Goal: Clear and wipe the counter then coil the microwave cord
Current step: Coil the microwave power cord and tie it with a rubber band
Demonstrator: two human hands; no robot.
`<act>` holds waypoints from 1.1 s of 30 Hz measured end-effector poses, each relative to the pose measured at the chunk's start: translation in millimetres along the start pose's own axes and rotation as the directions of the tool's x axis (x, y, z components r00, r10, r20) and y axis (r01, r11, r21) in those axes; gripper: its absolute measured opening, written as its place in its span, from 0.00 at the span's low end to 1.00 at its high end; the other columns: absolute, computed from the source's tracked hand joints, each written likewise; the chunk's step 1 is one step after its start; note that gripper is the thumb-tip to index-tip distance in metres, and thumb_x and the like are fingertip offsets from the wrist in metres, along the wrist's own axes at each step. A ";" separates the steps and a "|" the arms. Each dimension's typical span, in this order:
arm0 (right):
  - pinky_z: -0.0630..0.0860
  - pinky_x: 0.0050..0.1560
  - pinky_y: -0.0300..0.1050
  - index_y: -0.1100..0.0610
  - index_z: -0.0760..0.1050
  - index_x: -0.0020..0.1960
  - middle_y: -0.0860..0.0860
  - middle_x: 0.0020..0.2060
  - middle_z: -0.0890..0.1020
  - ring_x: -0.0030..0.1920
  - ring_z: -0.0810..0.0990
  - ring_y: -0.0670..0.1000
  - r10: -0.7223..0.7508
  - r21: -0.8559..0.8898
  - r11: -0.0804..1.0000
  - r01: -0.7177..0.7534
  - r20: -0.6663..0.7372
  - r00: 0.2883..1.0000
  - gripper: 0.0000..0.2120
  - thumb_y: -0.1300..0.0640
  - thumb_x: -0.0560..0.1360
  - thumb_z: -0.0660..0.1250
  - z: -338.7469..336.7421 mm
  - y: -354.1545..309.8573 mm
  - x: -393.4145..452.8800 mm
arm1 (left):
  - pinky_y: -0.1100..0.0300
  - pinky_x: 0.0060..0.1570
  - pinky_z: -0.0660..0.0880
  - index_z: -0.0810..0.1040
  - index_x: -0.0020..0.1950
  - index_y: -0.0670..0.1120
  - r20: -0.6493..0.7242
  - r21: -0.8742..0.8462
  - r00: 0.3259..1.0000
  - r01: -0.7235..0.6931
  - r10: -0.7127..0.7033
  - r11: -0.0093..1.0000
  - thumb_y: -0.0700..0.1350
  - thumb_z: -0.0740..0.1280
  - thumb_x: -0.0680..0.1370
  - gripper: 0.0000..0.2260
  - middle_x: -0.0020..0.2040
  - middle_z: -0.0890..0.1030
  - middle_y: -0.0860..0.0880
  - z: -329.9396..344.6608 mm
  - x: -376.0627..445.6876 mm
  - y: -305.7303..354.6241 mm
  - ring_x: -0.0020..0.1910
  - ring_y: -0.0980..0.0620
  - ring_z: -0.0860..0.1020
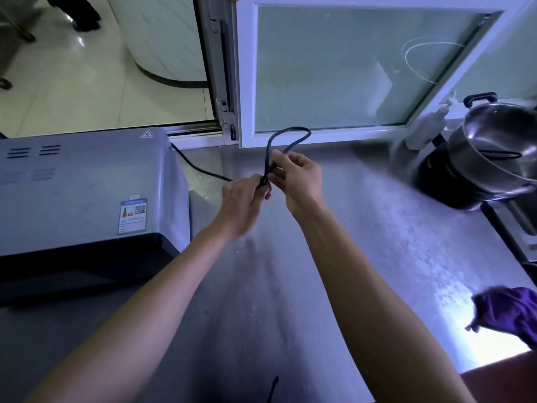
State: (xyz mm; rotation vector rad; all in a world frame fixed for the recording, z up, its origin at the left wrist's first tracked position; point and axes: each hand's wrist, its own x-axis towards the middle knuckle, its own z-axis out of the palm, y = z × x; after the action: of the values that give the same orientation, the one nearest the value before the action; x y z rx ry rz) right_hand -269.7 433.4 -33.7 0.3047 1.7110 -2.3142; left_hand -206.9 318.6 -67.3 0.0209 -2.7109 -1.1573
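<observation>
A grey microwave (84, 187) stands at the left of the steel counter (363, 242). Its black cord (290, 132) runs from behind the microwave across the counter and is folded into a loop that stands up above my hands. My left hand (244, 205) is shut on the gathered strands at the base of the loop. My right hand (299, 178) pinches the same cord just beside it, with fingertips on the loop's right strand. The plug is hidden.
A steel pot (499, 149) sits on a black cooker base (444, 178) at the back right. A purple cloth (508, 312) lies at the counter's right edge. A white-framed frosted window (348, 68) stands behind the counter.
</observation>
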 end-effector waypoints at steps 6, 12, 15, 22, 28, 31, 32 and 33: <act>0.82 0.42 0.43 0.61 0.79 0.60 0.52 0.47 0.84 0.40 0.85 0.50 -0.208 -0.364 0.915 0.172 -0.061 0.976 0.13 0.57 0.77 0.70 -17.9 5.1 1.7 | 0.66 0.39 0.67 0.72 0.41 0.51 0.041 -0.179 0.992 0.126 -0.120 0.976 0.44 0.56 0.84 0.13 0.36 0.76 0.55 -15.5 1.2 0.5 0.35 0.59 0.72; 0.76 0.55 0.46 0.58 0.71 0.73 0.56 0.70 0.72 0.57 0.77 0.56 -0.518 -0.680 0.216 0.701 0.528 0.672 0.27 0.71 0.76 0.66 -31.5 9.3 -0.6 | 0.61 0.39 0.66 0.74 0.43 0.49 0.164 -0.200 0.976 0.176 -0.145 0.964 0.46 0.56 0.85 0.13 0.37 0.74 0.53 -34.7 4.3 -1.4 0.36 0.56 0.70; 0.74 0.62 0.52 0.59 0.72 0.73 0.60 0.71 0.72 0.62 0.76 0.62 -0.465 -0.655 0.029 0.755 0.660 0.590 0.26 0.69 0.76 0.69 -27.2 8.6 2.6 | 0.60 0.40 0.67 0.75 0.44 0.49 0.222 -0.174 0.968 0.155 -0.114 0.973 0.46 0.57 0.85 0.12 0.36 0.75 0.54 -43.0 1.3 -1.6 0.35 0.59 0.71; 0.77 0.48 0.57 0.66 0.80 0.54 0.59 0.51 0.82 0.49 0.79 0.62 -0.485 -0.560 -0.018 0.829 0.730 0.482 0.08 0.62 0.79 0.68 -17.9 5.5 4.2 | 0.53 0.44 0.69 0.76 0.43 0.51 0.283 -0.152 0.955 0.134 -0.087 0.979 0.47 0.59 0.84 0.11 0.36 0.77 0.54 -58.3 -10.7 -7.3 0.39 0.48 0.74; 0.73 0.38 0.48 0.64 0.80 0.51 0.56 0.42 0.81 0.39 0.77 0.57 -0.511 -0.587 0.051 0.808 0.680 0.526 0.07 0.61 0.80 0.66 -11.9 0.4 -2.3 | 0.69 0.40 0.67 0.73 0.44 0.54 0.086 -0.144 0.996 0.005 0.007 0.990 0.52 0.61 0.82 0.08 0.39 0.79 0.53 -60.4 -15.9 -14.1 0.39 0.58 0.74; 0.71 0.36 0.48 0.64 0.80 0.47 0.57 0.38 0.81 0.36 0.75 0.56 -0.548 -0.643 0.120 0.757 0.593 0.590 0.05 0.63 0.78 0.68 -10.5 -4.1 -5.4 | 0.59 0.50 0.72 0.75 0.50 0.47 0.037 -0.039 0.997 -0.072 0.074 0.997 0.51 0.63 0.83 0.08 0.46 0.80 0.50 -57.5 -14.2 -20.8 0.47 0.51 0.77; 0.70 0.36 0.49 0.65 0.80 0.45 0.57 0.36 0.80 0.35 0.73 0.56 -0.558 -0.659 0.152 0.737 0.558 0.614 0.05 0.63 0.78 0.68 -10.0 -6.2 -5.8 | 0.55 0.53 0.73 0.76 0.54 0.45 0.030 -0.012 0.997 -0.070 0.071 0.997 0.51 0.63 0.83 0.09 0.50 0.80 0.49 -55.9 -13.1 -23.9 0.51 0.48 0.77; 0.69 0.35 0.49 0.65 0.79 0.44 0.58 0.35 0.79 0.34 0.73 0.57 -0.561 -0.671 0.188 0.717 0.526 0.639 0.05 0.63 0.77 0.68 -9.6 -8.2 -6.2 | 0.54 0.56 0.72 0.76 0.57 0.45 0.023 0.004 0.998 -0.058 0.058 0.998 0.50 0.62 0.83 0.10 0.53 0.79 0.49 -54.4 -12.2 -26.2 0.54 0.47 0.77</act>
State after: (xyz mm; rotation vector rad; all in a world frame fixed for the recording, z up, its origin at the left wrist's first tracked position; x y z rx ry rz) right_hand -266.3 445.4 -27.1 -0.9953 2.9887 -1.3304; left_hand -186.6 262.6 -51.4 -0.0702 -2.7152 -1.1421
